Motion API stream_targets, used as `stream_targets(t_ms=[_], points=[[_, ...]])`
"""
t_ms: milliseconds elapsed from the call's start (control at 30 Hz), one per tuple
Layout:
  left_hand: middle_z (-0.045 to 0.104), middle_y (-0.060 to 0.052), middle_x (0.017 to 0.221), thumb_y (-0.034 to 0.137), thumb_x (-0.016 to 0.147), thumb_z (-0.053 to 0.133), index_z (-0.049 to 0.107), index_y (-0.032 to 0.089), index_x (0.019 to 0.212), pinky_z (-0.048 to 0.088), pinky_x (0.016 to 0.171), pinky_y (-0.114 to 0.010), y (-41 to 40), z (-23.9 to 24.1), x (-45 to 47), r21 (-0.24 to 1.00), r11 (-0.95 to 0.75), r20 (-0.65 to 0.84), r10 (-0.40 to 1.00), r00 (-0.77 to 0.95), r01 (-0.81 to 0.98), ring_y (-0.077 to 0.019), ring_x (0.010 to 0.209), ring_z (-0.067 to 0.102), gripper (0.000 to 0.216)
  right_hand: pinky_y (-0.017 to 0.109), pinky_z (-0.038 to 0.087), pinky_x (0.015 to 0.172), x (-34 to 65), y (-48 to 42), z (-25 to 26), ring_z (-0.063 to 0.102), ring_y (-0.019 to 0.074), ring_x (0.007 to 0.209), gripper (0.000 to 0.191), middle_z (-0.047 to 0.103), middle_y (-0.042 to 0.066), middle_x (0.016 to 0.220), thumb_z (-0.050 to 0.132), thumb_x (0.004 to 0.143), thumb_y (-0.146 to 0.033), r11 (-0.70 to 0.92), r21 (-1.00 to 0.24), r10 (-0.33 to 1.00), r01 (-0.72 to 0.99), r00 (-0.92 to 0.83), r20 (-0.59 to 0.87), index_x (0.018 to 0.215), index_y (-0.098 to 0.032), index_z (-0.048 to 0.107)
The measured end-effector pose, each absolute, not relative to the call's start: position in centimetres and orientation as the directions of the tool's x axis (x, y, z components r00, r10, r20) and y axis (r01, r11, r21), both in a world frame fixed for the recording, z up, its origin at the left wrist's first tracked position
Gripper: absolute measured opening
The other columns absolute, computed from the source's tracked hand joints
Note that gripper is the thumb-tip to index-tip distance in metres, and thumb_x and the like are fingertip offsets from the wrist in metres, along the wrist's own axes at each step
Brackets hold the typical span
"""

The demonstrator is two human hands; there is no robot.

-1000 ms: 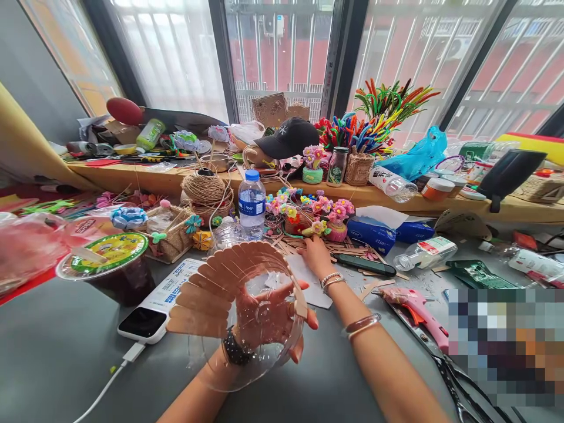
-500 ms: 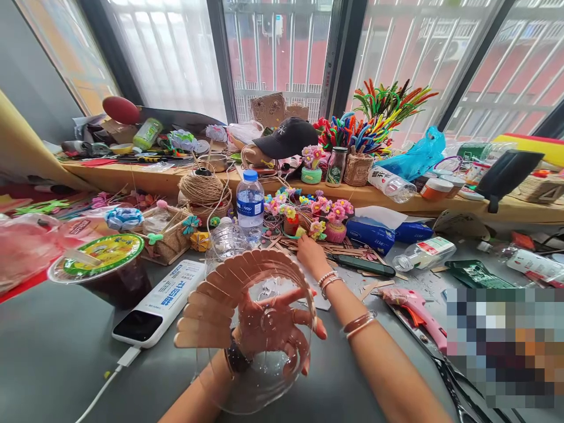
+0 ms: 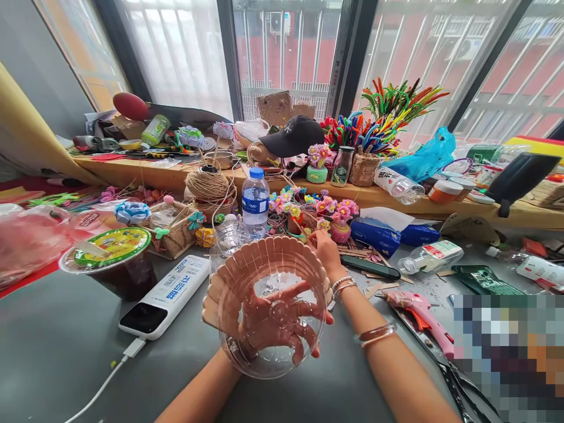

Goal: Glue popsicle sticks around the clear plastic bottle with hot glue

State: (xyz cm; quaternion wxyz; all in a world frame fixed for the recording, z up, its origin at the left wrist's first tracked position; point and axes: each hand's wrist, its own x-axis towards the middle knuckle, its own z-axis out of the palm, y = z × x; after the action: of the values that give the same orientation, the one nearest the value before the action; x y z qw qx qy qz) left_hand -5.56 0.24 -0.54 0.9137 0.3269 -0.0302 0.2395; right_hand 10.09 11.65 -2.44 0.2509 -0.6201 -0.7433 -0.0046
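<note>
My left hand (image 3: 282,320) holds up a clear plastic container (image 3: 268,369), its wide round face toward me. The hand shows through the plastic, fingers spread around it and tips past the right edge. A curved row of wooden craft sticks (image 3: 218,294) lines the container's left and upper sides. My right hand (image 3: 325,249) reaches past it to the loose wooden sticks (image 3: 355,251) and appears to pinch a thin stick (image 3: 303,228); the fingertips are partly hidden. Beside that hand are yarn flowers (image 3: 343,212) and a black-handled tool (image 3: 370,267).
A lidded drink cup (image 3: 132,267) and a white power bank (image 3: 170,299) with a cable are at left. A water bottle (image 3: 255,202) stands behind the container. On the right lie a pink glue gun (image 3: 425,320), black scissors (image 3: 462,385) and a clear bottle (image 3: 434,257).
The container has turned its round face more toward me. My right hand has shifted slightly among the sticks, and a thin stick now shows at its fingertips. The view has moved a little.
</note>
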Motion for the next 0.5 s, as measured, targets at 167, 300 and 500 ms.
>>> stream_targets(t_ms=[167, 300, 500], points=[[0.06, -0.014, 0.105, 0.062, 0.056, 0.056, 0.045, 0.025, 0.123, 0.044, 0.052, -0.033, 0.18, -0.86, -5.5, 0.601, 0.655, 0.205, 0.427, 0.881, -0.458, -0.0296, 0.075, 0.061, 0.077, 0.022, 0.039, 0.062, 9.99, 11.43, -2.07, 0.057, 0.0159, 0.078, 0.018, 0.06, 0.006, 0.088, 0.039, 0.081, -0.024, 0.256, -0.326, 0.908, 0.91, -0.111, 0.403, 0.089, -0.016, 0.053], [0.06, -0.014, 0.105, 0.061, 0.054, 0.058, 0.048, 0.026, 0.12, 0.044, 0.053, -0.033, 0.24, -0.75, -5.57, 0.608, 0.656, 0.177, 0.438, 0.882, -0.448, -0.0299, 0.075, 0.061, 0.075, 0.022, 0.038, 0.06, 9.9, 11.28, -1.83, 0.057, 0.0156, 0.076, 0.019, 0.061, 0.005, 0.088, 0.037, 0.081, -0.024, 0.247, -0.343, 0.908, 0.906, -0.093, 0.409, 0.089, -0.017, 0.053], [0.059, -0.013, 0.106, 0.063, 0.054, 0.056, 0.047, 0.027, 0.121, 0.043, 0.053, -0.033, 0.06, -0.6, -5.73, 0.605, 0.668, 0.167, 0.426, 0.889, -0.433, -0.0303, 0.076, 0.061, 0.077, 0.022, 0.038, 0.06, 9.93, 10.99, -1.96, 0.059, 0.017, 0.078, 0.025, 0.062, 0.007, 0.091, 0.035, 0.084, -0.03, 0.226, -0.352, 0.902, 0.908, -0.059, 0.427, 0.09, -0.017, 0.055]])
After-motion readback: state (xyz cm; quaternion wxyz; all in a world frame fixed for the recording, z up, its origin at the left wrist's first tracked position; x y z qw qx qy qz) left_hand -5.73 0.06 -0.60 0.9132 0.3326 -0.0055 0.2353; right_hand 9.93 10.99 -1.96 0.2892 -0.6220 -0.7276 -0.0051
